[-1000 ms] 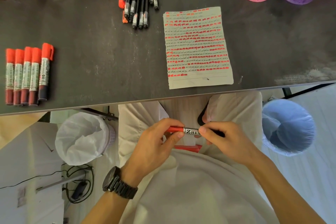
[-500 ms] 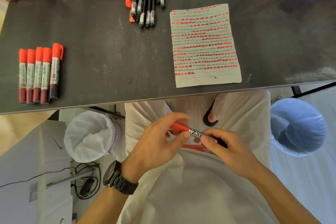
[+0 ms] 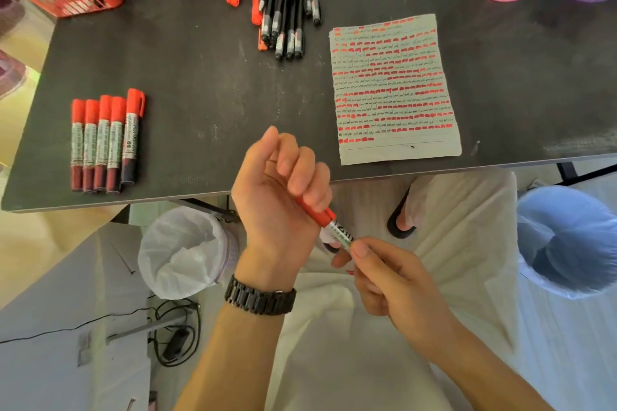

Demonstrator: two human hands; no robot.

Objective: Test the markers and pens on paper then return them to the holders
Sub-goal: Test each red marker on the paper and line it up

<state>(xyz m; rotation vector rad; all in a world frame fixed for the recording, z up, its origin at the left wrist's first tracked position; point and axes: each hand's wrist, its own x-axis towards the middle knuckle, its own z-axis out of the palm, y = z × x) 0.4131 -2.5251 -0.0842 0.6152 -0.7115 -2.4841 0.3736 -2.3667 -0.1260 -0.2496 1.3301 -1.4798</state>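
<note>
Left hand [image 3: 280, 190] raised, marker [image 3: 337, 231] labelled "ZHE"

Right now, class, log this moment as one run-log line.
left hand: grips red cap | right hand: pinches marker barrel | paper: on table, mostly filled

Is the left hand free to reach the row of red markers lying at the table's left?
Probably not yet: the left hand grips the cap end of a marker that the right hand pinches. The row of red markers lies uncovered, so the path itself looks free.
</note>
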